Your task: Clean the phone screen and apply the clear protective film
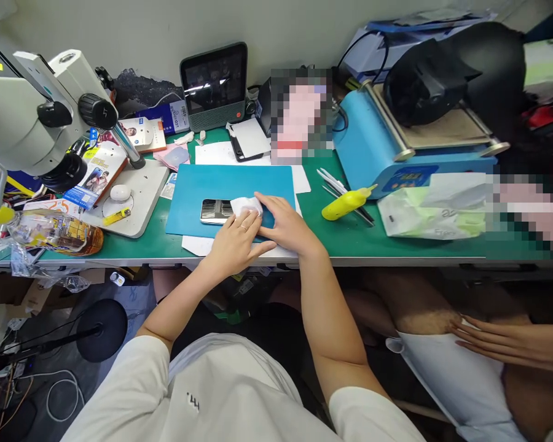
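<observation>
A phone (214, 210) lies flat on a blue work mat (203, 187) on the green bench. A white wipe (246, 204) is pressed onto the phone's right end. My left hand (234, 242) rests beside the phone with its fingers on the wipe; a ring shows on one finger. My right hand (286, 226) lies on the mat at the phone's right end, fingers closed toward the wipe. Which hand holds the wipe is unclear; the phone's right end is hidden under it.
A microscope (37, 116) stands at the left over a white base (138, 202). A yellow squeeze bottle (345, 202) and tweezers (338, 184) lie right of the mat. A blue roller machine (396, 153) and small screen (214, 86) stand behind. Another person's hand (511, 341) rests at lower right.
</observation>
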A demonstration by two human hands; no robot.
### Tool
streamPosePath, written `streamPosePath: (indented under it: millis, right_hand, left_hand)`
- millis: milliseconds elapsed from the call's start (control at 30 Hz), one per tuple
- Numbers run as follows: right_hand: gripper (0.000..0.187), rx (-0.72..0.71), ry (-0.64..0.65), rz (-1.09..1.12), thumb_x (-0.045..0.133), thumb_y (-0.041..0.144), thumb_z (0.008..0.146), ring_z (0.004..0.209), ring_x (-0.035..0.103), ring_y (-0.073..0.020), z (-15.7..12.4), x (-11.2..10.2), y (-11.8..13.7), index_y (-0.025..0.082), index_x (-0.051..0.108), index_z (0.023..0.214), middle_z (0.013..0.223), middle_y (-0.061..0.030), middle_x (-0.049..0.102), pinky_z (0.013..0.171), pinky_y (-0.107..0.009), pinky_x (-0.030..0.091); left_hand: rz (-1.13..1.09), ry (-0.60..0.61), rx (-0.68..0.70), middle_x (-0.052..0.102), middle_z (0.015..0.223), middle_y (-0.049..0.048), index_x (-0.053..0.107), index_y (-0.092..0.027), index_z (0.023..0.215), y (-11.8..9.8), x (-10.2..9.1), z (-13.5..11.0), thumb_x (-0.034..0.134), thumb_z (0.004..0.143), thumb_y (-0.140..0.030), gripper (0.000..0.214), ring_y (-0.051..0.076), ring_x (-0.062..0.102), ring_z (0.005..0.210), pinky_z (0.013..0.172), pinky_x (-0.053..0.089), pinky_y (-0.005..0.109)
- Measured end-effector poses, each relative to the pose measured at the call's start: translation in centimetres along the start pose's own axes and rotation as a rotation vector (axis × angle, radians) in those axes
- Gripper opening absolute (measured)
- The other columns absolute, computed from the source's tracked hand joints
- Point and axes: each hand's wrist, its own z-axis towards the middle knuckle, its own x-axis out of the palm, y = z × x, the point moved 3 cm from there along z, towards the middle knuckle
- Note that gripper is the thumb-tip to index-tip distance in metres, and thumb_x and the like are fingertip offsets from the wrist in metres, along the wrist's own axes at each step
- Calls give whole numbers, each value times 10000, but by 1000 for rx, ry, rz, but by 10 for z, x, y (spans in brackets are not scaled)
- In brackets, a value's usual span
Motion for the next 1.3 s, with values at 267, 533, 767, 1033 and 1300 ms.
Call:
streamPosePath:
  millis: [267,533,767,1033,1300]
  right_hand:
    - [849,-3,-3,0,722,593,1001,1582,551,-431,0,-1,4,220,512,1734,1700,-178,632,1310,-702,461]
    - [849,2,7,-6,719,529,991,1596,537,-437,1,0,3,221,492,1748,1735,-165,603,1326,-711,447]
    - [861,13,-1,-11,737,554,991,1598,539,-430,2,-2,9,204,504,1742,1711,-162,627,1336,-685,448]
    - [812,43,26,-27,699,524,1036,1628,510,-431,-1,-5,17,230,481,1761,1729,-160,605,1324,-704,459]
    - [760,-8,27,-84,631,504,1104,1611,526,-417,-3,-2,19,169,453,1761,1720,-200,603,1329,-693,456]
  left_hand:
    - [37,-44,-37,614,1730,165,699,-212,1563,17,-28,-26,395,1227,-510,542,366,540,1642,1406,345,641]
    - [23,-28,-52,387,1860,237,474,-41,1732,22,-5,11,315,1228,-476,684,364,340,1776,1450,309,591]
    - [38,-33,-87,330,1878,239,389,-36,1784,46,4,-4,313,1210,-610,815,370,289,1792,1457,296,580]
    - [5,-78,-216,305,1890,229,362,-63,1799,86,-11,-42,297,1221,-589,784,388,272,1792,1442,318,610]
    - [-38,-74,-122,296,1902,214,300,-145,1831,96,-14,-55,370,1224,-572,746,378,286,1790,1418,375,607]
